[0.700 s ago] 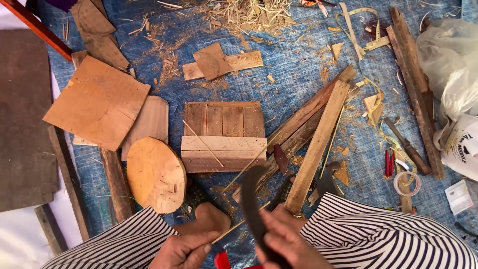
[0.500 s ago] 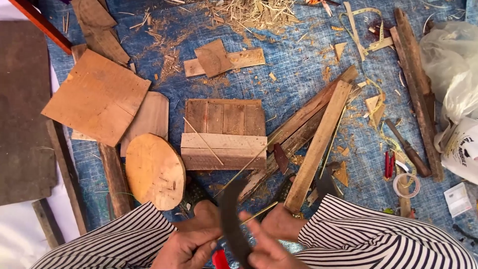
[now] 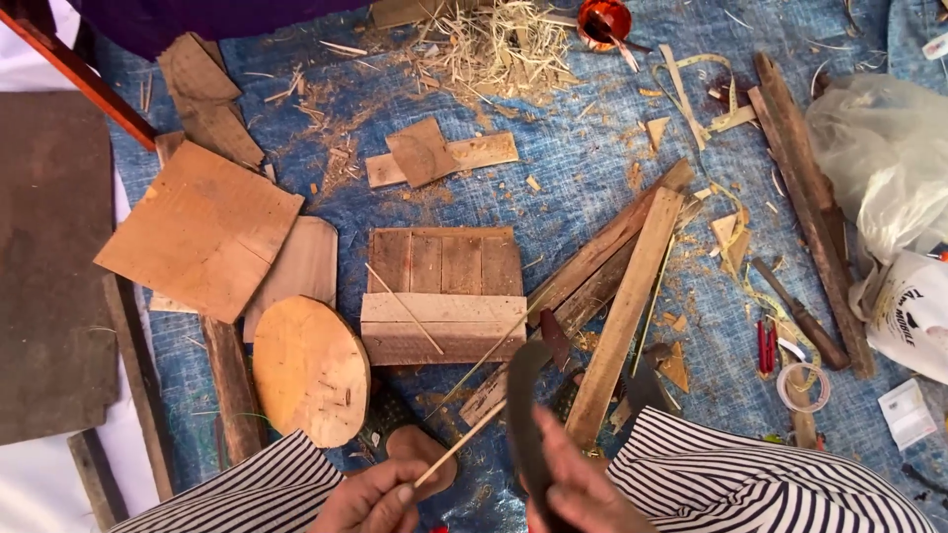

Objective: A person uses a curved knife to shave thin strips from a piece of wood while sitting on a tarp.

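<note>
My left hand (image 3: 373, 498) at the bottom edge pinches a thin wooden stick (image 3: 460, 443) that slants up to the right. My right hand (image 3: 578, 489) grips a dark curved blade (image 3: 521, 405), its tip pointing up beside the stick's upper end. Both arms wear black-and-white striped sleeves (image 3: 760, 479). Just beyond the hands lies a small panel of joined wooden slats (image 3: 444, 291) with another thin stick (image 3: 405, 308) resting across it.
A blue tarp (image 3: 583, 168) carries an oval wood slab (image 3: 309, 370), flat boards (image 3: 202, 229), long planks (image 3: 624, 316), straw and shavings (image 3: 504, 44), a screwdriver-like tool (image 3: 800, 314), a tape roll (image 3: 802, 387) and plastic bags (image 3: 884, 168) at right.
The blade has shifted from slanting across both hands to standing upright in my right hand. The stick is now pinched by my left hand, and the view has tilted slightly.
</note>
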